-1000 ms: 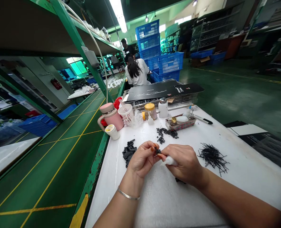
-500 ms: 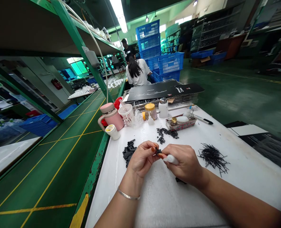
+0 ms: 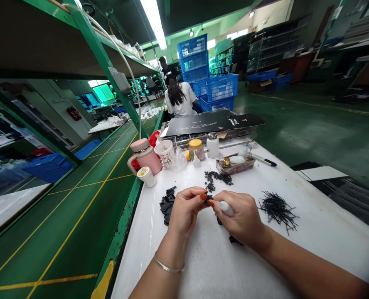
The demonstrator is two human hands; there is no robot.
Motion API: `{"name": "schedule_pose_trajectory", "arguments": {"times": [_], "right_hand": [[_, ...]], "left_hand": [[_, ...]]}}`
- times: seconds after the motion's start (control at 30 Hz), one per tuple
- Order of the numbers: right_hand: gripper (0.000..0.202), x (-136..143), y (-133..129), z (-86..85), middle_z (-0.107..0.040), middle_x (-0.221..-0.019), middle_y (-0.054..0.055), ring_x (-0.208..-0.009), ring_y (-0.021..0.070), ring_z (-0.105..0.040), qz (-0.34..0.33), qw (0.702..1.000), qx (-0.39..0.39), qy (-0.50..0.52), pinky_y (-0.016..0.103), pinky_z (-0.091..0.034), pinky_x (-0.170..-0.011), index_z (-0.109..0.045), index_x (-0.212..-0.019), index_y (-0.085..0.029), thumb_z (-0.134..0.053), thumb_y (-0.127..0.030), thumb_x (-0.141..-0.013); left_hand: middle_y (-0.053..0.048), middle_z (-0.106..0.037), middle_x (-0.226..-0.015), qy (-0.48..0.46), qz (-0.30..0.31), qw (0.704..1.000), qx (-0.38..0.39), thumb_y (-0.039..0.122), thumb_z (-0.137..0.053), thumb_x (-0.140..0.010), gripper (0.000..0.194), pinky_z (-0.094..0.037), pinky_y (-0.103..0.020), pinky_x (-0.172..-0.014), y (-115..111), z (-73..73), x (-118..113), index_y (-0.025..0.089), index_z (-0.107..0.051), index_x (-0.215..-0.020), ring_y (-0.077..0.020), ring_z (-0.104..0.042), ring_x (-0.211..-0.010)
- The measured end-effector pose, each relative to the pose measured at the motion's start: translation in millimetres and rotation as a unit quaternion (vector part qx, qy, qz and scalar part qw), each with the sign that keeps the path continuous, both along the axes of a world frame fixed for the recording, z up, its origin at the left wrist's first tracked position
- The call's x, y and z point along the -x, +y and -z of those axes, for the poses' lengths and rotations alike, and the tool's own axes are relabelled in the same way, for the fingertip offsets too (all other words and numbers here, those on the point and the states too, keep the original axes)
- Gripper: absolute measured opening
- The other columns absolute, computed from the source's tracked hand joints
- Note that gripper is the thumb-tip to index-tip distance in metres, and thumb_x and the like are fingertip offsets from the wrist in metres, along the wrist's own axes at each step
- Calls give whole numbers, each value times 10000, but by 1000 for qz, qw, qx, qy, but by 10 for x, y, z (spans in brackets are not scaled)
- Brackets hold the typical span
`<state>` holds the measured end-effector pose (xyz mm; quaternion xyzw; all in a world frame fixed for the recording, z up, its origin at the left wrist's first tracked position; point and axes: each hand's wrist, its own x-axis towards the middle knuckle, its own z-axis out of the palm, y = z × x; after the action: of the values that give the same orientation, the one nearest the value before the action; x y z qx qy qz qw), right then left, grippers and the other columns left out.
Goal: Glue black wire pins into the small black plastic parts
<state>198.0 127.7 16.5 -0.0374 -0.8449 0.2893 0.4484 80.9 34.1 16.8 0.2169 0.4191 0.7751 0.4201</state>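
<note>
A small black part (image 3: 207, 198) is pinched between the thumb and fingertips of the left hand (image 3: 186, 209), which is closed on it above the white table (image 3: 312, 232). The right hand (image 3: 240, 216) is pressed against the same part from the other side, and a small white bottle (image 3: 226, 207) is gripped in its curled fingers with the tip turned toward the part. A silver bracelet (image 3: 168, 268) is worn on the left wrist. Just left of the left hand a heap of flat black pieces (image 3: 167, 203) lies on the table; well to the right of the right hand a loose bundle of thin black sticks (image 3: 278, 209) is spread out. Beyond the hands a scatter of tiny black parts (image 3: 215, 179) is seen, and behind that a shallow tray (image 3: 236, 165) with small bottles. Farther back and to the left of the tray a pink mug (image 3: 144, 155), a clear cup (image 3: 166, 153) and a yellow-lidded jar (image 3: 197, 148) are lined up. Past the table's far end a person in a white top (image 3: 180, 99) is seated beside stacked blue crates (image 3: 209, 70).
</note>
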Motion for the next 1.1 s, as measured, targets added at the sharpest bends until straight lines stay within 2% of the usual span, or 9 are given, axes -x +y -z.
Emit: {"name": "schedule_pose_trajectory", "arguments": {"times": [0.17, 0.37, 0.6, 0.7, 0.83, 0.9, 1.0, 1.1], "right_hand": [[173, -4, -5, -51, -545, -566, -17, -509, 92, -481, 14, 998, 65, -22, 224, -351, -523, -539, -654, -165, -553, -171, -826], [228, 9, -12, -57, -556, -544, -11, -494, 103, -494, 18, 992, 118, -43, 239, -367, -518, -554, -606, -167, -562, -210, -830], [254, 19, -33, -39, -543, -503, -17, -438, 101, -477, -6, 968, 240, -74, 221, -365, -438, -562, -601, -170, -566, -260, -838], [248, 28, -35, -34, -542, -502, -18, -442, 100, -479, 1, 971, 228, -69, 222, -370, -451, -560, -598, -168, -569, -245, -834], [220, 45, -27, -26, -557, -538, -8, -490, 107, -497, 36, 987, 150, -47, 237, -378, -513, -562, -599, -162, -568, -197, -816], [212, 49, -28, -21, -554, -542, -6, -498, 109, -496, 47, 990, 129, -40, 242, -375, -522, -564, -602, -160, -566, -189, -813], [225, 50, -42, -9, -560, -541, -6, -496, 106, -503, 42, 985, 160, -43, 234, -380, -514, -566, -597, -160, -568, -201, -818], [261, 60, -55, 3, -545, -505, -9, -464, 105, -492, 17, 968, 242, -59, 224, -379, -472, -566, -595, -160, -569, -258, -836]], "left_hand": [[-37, -620, -840, 75, -38, 996, -7, 178, -756, -672, 63, -526, -250, -668, 14, 19, -17, 157, -735, -728, -124, -591, -738], [-45, -630, -830, 123, -63, 990, -1, 198, -759, -674, 68, -499, -232, -660, 28, 40, -14, 169, -745, -734, -131, -589, -751], [-42, -629, -846, 178, -89, 980, -1, 187, -746, -690, 70, -478, -219, -690, 10, 66, 2, 178, -747, -759, -132, -580, -805], [-43, -622, -847, 155, -79, 985, 1, 189, -749, -682, 73, -477, -225, -682, 19, 57, -14, 174, -746, -753, -132, -575, -795], [-35, -601, -857, 70, -59, 996, -11, 191, -750, -674, 76, -483, -246, -674, 50, 50, -54, 170, -741, -746, -128, -568, -766], [-34, -594, -868, 55, -56, 997, -15, 189, -738, -687, 71, -483, -257, -680, 58, 57, -66, 169, -737, -756, -129, -567, -764], [-45, -603, -891, 99, -71, 992, -12, 189, -728, -704, 76, -479, -265, -704, 53, 78, -57, 165, -738, -776, -143, -573, -798], [-56, -622, -902, 152, -90, 984, -2, 195, -729, -706, 90, -475, -266, -738, 43, 88, -33, 166, -742, -790, -157, -578, -843]]}}
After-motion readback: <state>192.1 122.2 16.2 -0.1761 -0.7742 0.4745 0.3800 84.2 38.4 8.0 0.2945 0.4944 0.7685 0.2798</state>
